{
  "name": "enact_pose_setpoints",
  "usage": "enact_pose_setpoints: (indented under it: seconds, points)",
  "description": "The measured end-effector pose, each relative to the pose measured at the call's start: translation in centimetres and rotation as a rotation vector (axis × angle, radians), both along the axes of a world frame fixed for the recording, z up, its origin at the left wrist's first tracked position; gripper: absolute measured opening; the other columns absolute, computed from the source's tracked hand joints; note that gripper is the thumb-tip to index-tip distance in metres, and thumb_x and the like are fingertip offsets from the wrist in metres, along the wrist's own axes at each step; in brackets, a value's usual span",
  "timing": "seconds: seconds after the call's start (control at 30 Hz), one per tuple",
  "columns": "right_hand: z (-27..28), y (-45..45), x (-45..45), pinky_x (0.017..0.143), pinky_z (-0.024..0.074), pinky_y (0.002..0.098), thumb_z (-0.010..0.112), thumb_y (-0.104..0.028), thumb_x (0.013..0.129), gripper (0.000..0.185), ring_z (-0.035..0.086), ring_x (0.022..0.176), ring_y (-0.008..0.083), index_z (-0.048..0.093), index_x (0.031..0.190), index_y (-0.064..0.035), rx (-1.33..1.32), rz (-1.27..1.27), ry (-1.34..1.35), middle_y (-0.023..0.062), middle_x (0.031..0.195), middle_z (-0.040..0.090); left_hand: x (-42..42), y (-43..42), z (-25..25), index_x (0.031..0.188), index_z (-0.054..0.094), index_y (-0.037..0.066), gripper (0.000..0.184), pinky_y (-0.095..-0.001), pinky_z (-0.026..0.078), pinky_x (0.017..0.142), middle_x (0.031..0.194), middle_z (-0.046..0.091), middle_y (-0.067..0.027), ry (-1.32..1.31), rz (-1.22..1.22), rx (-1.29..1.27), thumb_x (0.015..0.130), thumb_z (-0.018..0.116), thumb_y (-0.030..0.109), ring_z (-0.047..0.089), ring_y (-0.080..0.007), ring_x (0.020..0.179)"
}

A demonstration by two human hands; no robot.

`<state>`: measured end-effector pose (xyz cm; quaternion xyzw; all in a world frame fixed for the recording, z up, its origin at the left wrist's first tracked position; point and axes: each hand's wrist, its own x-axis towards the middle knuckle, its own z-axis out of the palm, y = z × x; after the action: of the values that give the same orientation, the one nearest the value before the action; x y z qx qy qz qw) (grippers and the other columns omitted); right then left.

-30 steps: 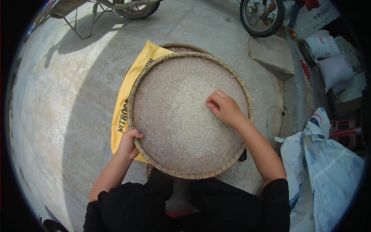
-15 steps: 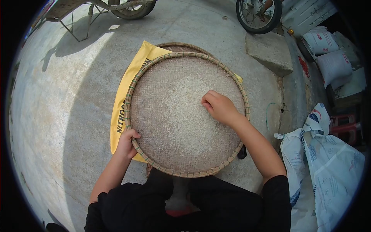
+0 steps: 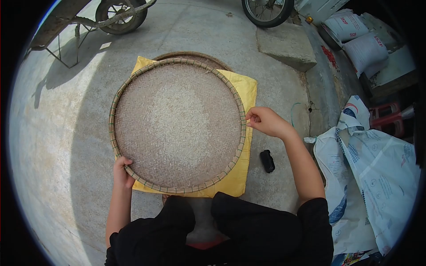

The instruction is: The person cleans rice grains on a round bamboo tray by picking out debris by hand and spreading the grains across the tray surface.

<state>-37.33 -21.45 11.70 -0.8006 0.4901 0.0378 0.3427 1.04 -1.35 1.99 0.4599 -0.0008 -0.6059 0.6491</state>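
Observation:
A round woven winnowing basket (image 3: 133,95) with a bound bamboo rim fills the middle of the view. White rice grains (image 3: 179,122) lie spread across its centre. My left hand (image 3: 123,172) is closed on the rim at the lower left, thumb on top. My right hand (image 3: 266,122) is just outside the right rim, its thumb and fingertips pinched together; whatever they hold is too small to make out. Beneath the basket lies a yellow sack (image 3: 243,177). The rim of a second round basket (image 3: 199,55) shows behind the first.
A black object (image 3: 267,161) lies on the concrete floor (image 3: 93,150) at right. White sacks (image 3: 381,173) slump further right, near a red stool (image 3: 386,119). A concrete block (image 3: 288,46), a motorbike wheel (image 3: 268,13) and a wheelbarrow (image 3: 120,17) stand at the back.
My right hand has moved from over the rice out past the right rim, still pinched. The basket has shifted left over the yellow sack, held by my left hand. The view has shifted too.

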Motion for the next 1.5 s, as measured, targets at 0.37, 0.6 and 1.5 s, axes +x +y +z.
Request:
enact_pose_setpoints:
  seconds: [0.37, 0.6, 1.5]
  points:
    - [-2.5, 0.2, 8.4, 0.068, 0.0458, 0.0324, 0.061, -0.013, 0.078, 0.013, 0.057, 0.075, 0.0223, 0.058, 0.087, -0.0044, -0.262, 0.078, -0.273, 0.0081, 0.083, 0.057, -0.2, -0.4, 0.1, 0.117, 0.040, -0.007, 0.059, -0.0451, 0.039, 0.094, 0.112, 0.051, -0.0198, 0.037, -0.063, 0.035, 0.060, 0.044, 0.003, 0.049, -0.0358, 0.103]
    - [-3.7, 0.4, 7.4, 0.070, 0.0460, 0.0302, 0.061, -0.010, 0.078, 0.011, 0.057, 0.078, 0.0202, 0.057, 0.086, -0.0036, -0.213, 0.043, -0.159, 0.0083, 0.084, 0.056, -0.5, 0.2, 0.2, 0.115, 0.041, -0.009, 0.056, -0.0438, 0.040, 0.092, 0.109, 0.052, -0.0191, 0.081, -0.127, 0.044, 0.060, 0.045, 0.002, 0.051, -0.0341, 0.101]
    - [-3.2, 0.4, 5.9, 0.070, 0.0453, 0.0361, 0.052, -0.010, 0.080, 0.007, 0.056, 0.081, 0.0272, 0.054, 0.083, -0.0039, -0.247, 0.155, -0.091, 0.0101, 0.087, 0.056, -1.1, -0.1, -0.2, 0.117, 0.040, -0.006, 0.060, -0.0447, 0.039, 0.094, 0.109, 0.052, -0.0185, 0.046, -0.130, 0.063, 0.058, 0.045, 0.004, 0.050, -0.0352, 0.102]
